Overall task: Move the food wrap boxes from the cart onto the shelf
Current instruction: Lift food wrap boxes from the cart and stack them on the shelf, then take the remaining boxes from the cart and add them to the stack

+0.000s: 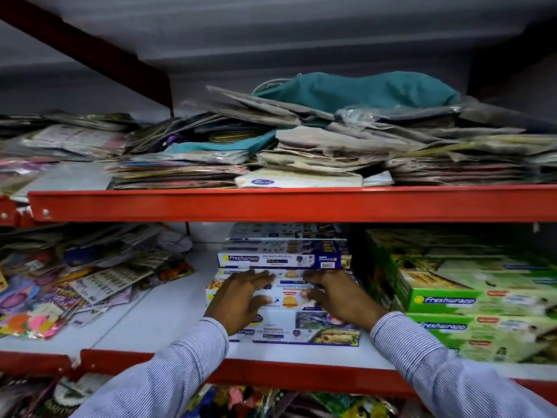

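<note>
White and blue Freshwrapp food wrap boxes [289, 300] lie in a low stack on the white middle shelf [168, 315]. Behind them a taller stack of the same boxes [283, 257] stands against the back. My left hand [241, 297] rests palm down on the left part of the front stack, fingers spread. My right hand [337, 294] lies flat on its right part. Both hands press on the top boxes without closing around any of them. The cart is out of view.
Green Freshwrapp boxes [470, 300] are stacked right of my hands. Loose colourful packets [66, 285] crowd the shelf's left side. The red upper shelf beam [271, 203] hangs low above, loaded with flat packets and a teal cloth [361, 89]. A red front lip [271, 375] edges the middle shelf.
</note>
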`<state>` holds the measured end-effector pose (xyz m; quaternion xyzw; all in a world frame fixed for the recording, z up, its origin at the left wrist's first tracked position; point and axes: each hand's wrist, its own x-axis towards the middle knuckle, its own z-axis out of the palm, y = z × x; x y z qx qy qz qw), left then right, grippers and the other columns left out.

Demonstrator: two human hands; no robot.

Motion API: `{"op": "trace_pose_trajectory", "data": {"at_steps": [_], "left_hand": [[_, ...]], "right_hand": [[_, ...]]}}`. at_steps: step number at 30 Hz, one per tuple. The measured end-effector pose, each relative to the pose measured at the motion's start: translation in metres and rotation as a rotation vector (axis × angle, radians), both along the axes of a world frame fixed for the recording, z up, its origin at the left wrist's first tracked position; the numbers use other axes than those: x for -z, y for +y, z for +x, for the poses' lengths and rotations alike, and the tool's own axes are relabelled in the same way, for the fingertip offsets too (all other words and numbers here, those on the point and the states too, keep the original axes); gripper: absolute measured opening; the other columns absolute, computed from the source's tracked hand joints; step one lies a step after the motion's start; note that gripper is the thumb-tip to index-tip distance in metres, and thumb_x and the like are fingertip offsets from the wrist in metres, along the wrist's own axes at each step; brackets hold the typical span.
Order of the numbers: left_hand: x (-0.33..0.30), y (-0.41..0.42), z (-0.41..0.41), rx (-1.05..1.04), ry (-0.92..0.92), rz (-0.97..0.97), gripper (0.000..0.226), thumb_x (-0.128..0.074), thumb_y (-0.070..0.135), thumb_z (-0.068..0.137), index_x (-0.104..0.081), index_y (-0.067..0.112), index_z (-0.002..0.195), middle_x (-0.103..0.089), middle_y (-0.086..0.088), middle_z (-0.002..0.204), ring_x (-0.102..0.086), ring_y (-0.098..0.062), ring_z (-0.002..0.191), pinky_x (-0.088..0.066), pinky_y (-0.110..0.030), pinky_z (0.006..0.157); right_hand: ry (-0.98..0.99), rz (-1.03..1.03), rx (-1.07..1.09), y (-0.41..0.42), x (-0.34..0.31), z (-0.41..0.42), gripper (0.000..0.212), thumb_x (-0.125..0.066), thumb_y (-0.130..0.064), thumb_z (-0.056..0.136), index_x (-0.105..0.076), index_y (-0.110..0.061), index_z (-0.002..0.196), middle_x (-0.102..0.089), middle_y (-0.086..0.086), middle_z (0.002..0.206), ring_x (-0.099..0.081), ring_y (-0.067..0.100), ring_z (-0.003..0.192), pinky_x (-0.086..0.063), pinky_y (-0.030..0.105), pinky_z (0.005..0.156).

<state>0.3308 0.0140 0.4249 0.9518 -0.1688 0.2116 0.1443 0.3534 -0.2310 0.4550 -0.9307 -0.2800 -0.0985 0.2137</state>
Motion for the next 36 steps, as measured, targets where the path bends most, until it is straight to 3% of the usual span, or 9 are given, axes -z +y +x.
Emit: {"op": "trace_pose_trajectory", "data": {"at_steps": [5,9,18,20,22,25,29,32,36], "left_hand": [[0.006,0.001,0.003,-0.027,0.008,0.015,0.047,-0.048,0.043,0.1,-0.041,0.034,0.146,-0.04,0.009,0.155,-0.03,-0.02,0.146,-0.021,-0.044,0.122],[0.003,-0.001,0.002,-0.051,0.014,0.042,0.047,-0.047,0.043,0.1,-0.041,0.034,0.145,-0.04,0.009,0.155,-0.03,-0.02,0.146,-0.019,-0.046,0.121],[-0.002,-0.011,-0.009,-0.167,0.059,0.162,0.049,-0.037,0.045,0.102,-0.027,0.04,0.15,-0.027,0.008,0.161,-0.016,-0.023,0.151,-0.006,-0.056,0.12],[-0.002,-0.014,-0.016,-0.216,0.05,0.243,0.053,-0.031,0.05,0.102,-0.017,0.041,0.152,-0.017,0.004,0.165,-0.007,-0.032,0.152,-0.002,-0.064,0.118],[0.003,-0.015,-0.028,-0.229,0.009,0.248,0.058,-0.024,0.058,0.099,-0.006,0.042,0.153,-0.005,-0.001,0.166,0.0,-0.04,0.151,0.0,-0.069,0.116],[0.019,-0.016,-0.065,-0.225,-0.094,0.236,0.066,-0.024,0.061,0.098,0.002,0.037,0.154,0.004,-0.007,0.166,0.002,-0.044,0.149,-0.005,-0.072,0.114],[0.06,-0.022,-0.139,-0.199,-0.144,0.187,0.074,-0.03,0.064,0.096,0.006,0.036,0.154,0.008,-0.009,0.166,0.012,-0.04,0.15,0.002,-0.07,0.115],[0.111,-0.02,-0.192,-0.214,-0.073,0.181,0.079,-0.038,0.063,0.093,-0.002,0.032,0.155,0.001,-0.013,0.166,0.009,-0.041,0.15,-0.002,-0.072,0.115],[0.193,-0.009,-0.248,-0.251,0.126,0.169,0.076,-0.032,0.064,0.093,-0.01,0.027,0.155,-0.004,-0.019,0.164,0.003,-0.046,0.149,-0.006,-0.073,0.114]], "right_hand": [[0.026,0.028,0.005,0.005,-0.001,-0.003,0.05,-0.058,-0.037,0.093,-0.05,-0.02,0.139,-0.055,0.002,0.144,-0.054,0.02,0.128,-0.044,0.032,0.108],[0.085,0.022,0.003,0.005,-0.003,-0.002,0.044,-0.054,-0.028,0.097,-0.049,-0.02,0.14,-0.061,0.005,0.136,-0.062,0.017,0.117,-0.047,0.027,0.097],[0.105,-0.134,0.019,0.009,-0.007,0.0,0.045,-0.048,-0.019,0.098,-0.043,-0.019,0.142,-0.059,0.013,0.136,-0.059,0.028,0.119,-0.051,0.037,0.096],[0.095,-0.189,0.015,0.011,-0.008,-0.005,0.047,-0.046,-0.015,0.097,-0.039,-0.014,0.144,-0.051,0.019,0.142,-0.052,0.032,0.126,-0.045,0.039,0.103],[0.028,-0.25,0.036,0.014,-0.004,-0.018,0.055,-0.043,-0.022,0.1,-0.025,-0.013,0.151,-0.027,0.018,0.158,-0.028,0.036,0.144,-0.027,0.044,0.117],[-0.196,-0.188,0.123,0.015,0.018,-0.05,0.065,-0.036,-0.043,0.1,-0.008,-0.023,0.155,-0.002,0.009,0.165,0.0,0.04,0.15,-0.011,0.053,0.122],[-0.411,-0.037,0.2,0.013,0.065,-0.116,0.072,-0.04,-0.048,0.093,-0.01,-0.024,0.154,-0.002,0.011,0.164,0.008,0.039,0.15,-0.004,0.058,0.121],[-0.387,-0.109,0.232,0.011,0.121,-0.163,0.078,-0.05,-0.042,0.087,-0.015,-0.022,0.154,-0.011,0.015,0.163,0.003,0.042,0.149,-0.008,0.063,0.119],[-0.22,-0.15,0.19,0.006,0.21,-0.214,0.078,-0.056,-0.036,0.082,-0.026,-0.02,0.152,-0.016,0.018,0.162,-0.002,0.044,0.149,-0.011,0.065,0.117]]}}
